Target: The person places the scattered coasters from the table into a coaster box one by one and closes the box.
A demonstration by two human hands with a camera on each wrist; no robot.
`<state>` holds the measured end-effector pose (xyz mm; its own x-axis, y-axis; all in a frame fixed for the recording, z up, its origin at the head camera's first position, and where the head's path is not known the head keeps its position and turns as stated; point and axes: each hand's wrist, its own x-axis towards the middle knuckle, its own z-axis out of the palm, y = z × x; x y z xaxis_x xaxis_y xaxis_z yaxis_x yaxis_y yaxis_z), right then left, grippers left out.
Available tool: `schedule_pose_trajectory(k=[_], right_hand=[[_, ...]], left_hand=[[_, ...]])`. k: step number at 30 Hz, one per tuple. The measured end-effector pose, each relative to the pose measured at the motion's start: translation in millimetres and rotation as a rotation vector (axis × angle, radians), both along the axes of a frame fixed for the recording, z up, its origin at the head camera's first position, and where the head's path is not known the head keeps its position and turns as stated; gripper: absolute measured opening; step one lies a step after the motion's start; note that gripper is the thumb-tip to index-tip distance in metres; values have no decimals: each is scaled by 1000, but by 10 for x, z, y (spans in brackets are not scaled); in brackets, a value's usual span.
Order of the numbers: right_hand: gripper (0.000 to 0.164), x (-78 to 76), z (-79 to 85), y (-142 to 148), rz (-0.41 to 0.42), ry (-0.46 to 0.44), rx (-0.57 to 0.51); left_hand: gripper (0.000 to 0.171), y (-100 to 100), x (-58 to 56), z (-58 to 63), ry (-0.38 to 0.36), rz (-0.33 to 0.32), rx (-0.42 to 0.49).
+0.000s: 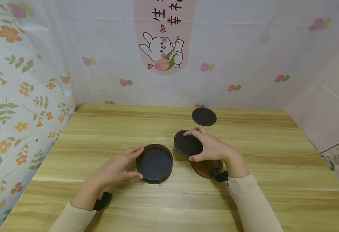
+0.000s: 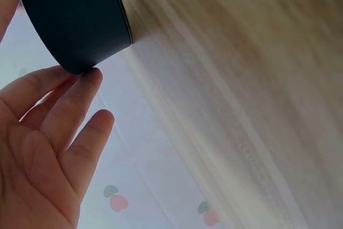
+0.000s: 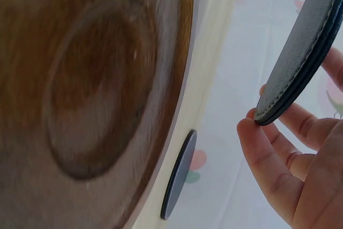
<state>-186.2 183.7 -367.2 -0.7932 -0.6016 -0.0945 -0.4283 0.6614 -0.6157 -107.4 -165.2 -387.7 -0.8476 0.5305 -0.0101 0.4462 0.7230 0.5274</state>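
Observation:
In the head view, a round dark coaster holder [image 1: 169,167] stands on the table, with a black disc surface [image 1: 155,163] inside its rim. My left hand [image 1: 111,170] holds its left side, fingers at the upper rim and thumb at the lower. The left wrist view shows fingertips against the dark wall [image 2: 75,20]. Right of the holder, my right hand [image 1: 211,145] grips a round black coaster [image 1: 187,145] by its edge, thumb and fingers on opposite sides. Stitching runs along this coaster [image 3: 300,63] in the right wrist view. It is raised above the table.
A round brown wooden piece [image 1: 205,170] with a circular recess lies partly hidden below my right hand and the coaster. Another black coaster [image 1: 204,116] lies near the table's back edge. A patterned cloth [image 1: 105,51] hangs behind the wooden table [image 1: 105,125].

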Motion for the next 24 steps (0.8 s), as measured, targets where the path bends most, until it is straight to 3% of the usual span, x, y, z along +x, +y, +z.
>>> schedule_pose_trajectory(k=[24], right_hand=[[77,53,-41,-418,125,7,59]], left_hand=[[91,1,6,13,-18,9,1]])
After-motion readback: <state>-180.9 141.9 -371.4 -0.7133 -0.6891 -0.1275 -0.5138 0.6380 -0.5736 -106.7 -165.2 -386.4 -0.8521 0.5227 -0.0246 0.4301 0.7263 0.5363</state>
